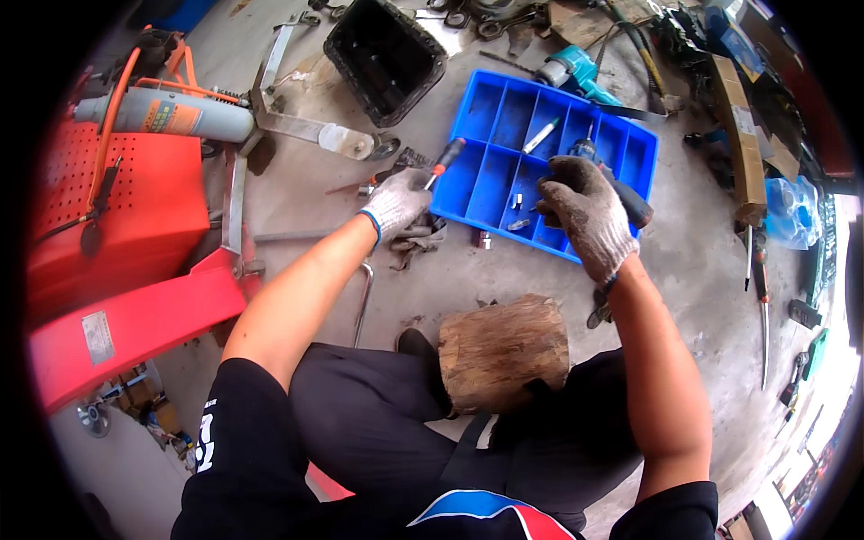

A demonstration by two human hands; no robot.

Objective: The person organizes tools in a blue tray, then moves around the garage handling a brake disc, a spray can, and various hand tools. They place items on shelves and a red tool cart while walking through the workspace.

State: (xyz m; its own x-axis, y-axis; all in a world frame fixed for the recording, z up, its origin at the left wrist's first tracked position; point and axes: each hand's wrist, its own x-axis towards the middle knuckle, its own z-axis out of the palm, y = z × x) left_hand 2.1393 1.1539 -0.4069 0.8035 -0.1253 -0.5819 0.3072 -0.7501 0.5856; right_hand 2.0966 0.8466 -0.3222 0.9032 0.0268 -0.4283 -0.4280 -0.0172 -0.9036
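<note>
Tray [463, 184] blue; screwdriver [445, 161] red-black; power tool [585, 77] teal; log [504, 353] streaky brown.

Black rectangular metal pan [432, 72]: beyond left hand [400, 202] | brown wooden block [504, 351]: nearer than both hands | long brown cardboard box [740, 144]: right of right hand [589, 211] | grey metal cylinder [220, 120]: left of left hand

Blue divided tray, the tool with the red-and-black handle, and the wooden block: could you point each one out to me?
Blue divided tray [496, 180]: head view, on a compartment's bare floor.
Tool with the red-and-black handle [447, 157]: head view, on its handle.
Wooden block [504, 349]: head view, middle of its visible face.
</note>
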